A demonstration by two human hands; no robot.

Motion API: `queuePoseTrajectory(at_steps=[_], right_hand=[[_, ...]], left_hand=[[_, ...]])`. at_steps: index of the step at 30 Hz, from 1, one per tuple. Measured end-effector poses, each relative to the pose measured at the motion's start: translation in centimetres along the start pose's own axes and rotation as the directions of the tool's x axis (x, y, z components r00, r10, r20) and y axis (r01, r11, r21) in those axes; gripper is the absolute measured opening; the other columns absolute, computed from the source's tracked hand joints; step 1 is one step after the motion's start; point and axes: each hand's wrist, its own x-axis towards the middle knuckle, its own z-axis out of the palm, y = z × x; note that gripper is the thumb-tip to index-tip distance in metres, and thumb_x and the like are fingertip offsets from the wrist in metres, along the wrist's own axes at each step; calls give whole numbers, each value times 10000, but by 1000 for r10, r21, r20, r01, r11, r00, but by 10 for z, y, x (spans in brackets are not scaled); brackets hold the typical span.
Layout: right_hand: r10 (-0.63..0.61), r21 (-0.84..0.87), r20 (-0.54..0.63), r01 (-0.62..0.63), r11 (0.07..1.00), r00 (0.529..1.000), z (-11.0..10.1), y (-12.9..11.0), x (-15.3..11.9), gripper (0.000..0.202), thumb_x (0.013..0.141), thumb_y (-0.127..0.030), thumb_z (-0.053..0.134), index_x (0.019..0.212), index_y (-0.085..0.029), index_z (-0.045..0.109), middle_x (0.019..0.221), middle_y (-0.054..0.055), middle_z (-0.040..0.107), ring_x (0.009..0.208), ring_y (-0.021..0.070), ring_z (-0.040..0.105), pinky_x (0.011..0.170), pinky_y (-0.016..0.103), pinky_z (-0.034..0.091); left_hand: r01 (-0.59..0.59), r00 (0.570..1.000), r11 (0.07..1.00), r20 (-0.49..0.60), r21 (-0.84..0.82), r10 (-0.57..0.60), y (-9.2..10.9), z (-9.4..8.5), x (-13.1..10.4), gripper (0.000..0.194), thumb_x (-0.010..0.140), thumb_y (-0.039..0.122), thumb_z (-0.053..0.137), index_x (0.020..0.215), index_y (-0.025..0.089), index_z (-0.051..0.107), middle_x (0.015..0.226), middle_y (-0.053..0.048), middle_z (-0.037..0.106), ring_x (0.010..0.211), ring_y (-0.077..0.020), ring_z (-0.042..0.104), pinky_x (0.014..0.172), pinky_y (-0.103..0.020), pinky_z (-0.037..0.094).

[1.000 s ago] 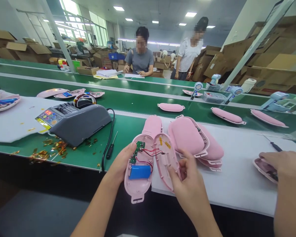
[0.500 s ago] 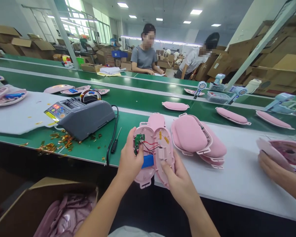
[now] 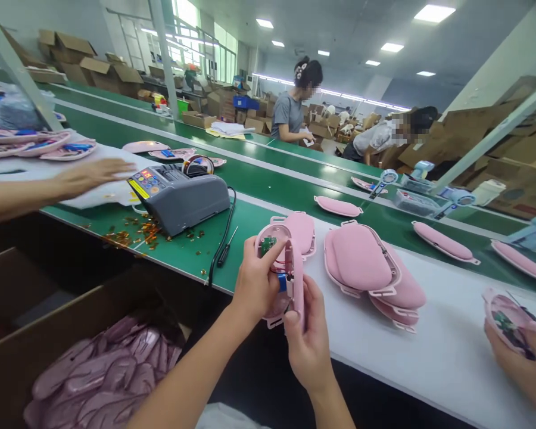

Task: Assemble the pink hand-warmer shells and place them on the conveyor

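Between my two hands is a pink plastic casing in two halves, joined by thin red and black wires. My left hand (image 3: 256, 280) is closed around the left half-shell (image 3: 274, 310), its fingers reaching over the inside. In that half sit a green circuit board (image 3: 268, 243) and a blue battery (image 3: 283, 282), partly hidden by fingers and the other half. My right hand (image 3: 310, 339) grips the right half-shell (image 3: 299, 280), which stands edge-on to me, partly folded toward the left one. Just behind lies another pink casing (image 3: 304, 229); to the right is a stack of pink casings (image 3: 361, 256).
A grey tape dispenser (image 3: 187, 202), a black screwdriver (image 3: 224, 253) and amber tape scraps (image 3: 145, 232) lie left on the green bench. A carton (image 3: 71, 304) of pink parts stands below. A co-worker's hand (image 3: 89, 176) reaches in left; another's hand (image 3: 522, 357) holds a casing at right.
The right half-shell has swung from lying open to edge-on, closer over the left half. A co-worker's arm has come in at left. My view has turned left and tilted.
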Motion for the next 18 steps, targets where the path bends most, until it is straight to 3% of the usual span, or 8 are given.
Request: queuePoseTrajectory(at_steps=[3,6,11,13,18], right_hand=[[-23,-35,-59,21,999,998,8,-2,-1,434,960,-380,403,1384,-327,324,1381,60,434,1249,226,442,996,399,416],[22,-87,-166,-37,996,986,17,-2,1,420,950,-395,418,1356,-309,347,1353,74,444,1235,239,451,982,430,418],[57,-186,-320,-122,975,946,19,1,8,478,873,-489,515,1278,-245,442,1295,112,495,1168,293,496,941,489,417],[85,-192,-313,-151,970,946,16,2,11,496,850,-524,526,1260,-249,472,1270,103,525,1135,302,520,937,503,412],[190,-155,-155,-214,965,969,8,6,17,526,829,-579,529,1258,-277,493,1311,80,521,1185,308,490,972,496,384]], left_hand=[[27,1000,999,-14,-17,-28,4,1,-1,516,749,7,481,1164,273,634,1168,-76,428,1046,-220,534,849,-347,510],[60,998,997,16,-44,-59,6,3,-2,447,786,59,484,1165,248,627,1186,-96,418,1035,-243,537,847,-396,512],[-9,993,995,116,-94,20,8,-5,-1,447,755,93,535,1184,198,603,1214,-111,394,1121,-251,525,982,-396,465],[-42,975,986,207,-163,76,8,-13,1,496,733,96,550,1220,186,571,1235,-117,363,1165,-256,502,1029,-385,435],[-8,920,967,376,-254,107,7,-35,5,487,803,80,445,1263,212,537,1199,-102,359,1194,-241,476,1077,-412,394]])
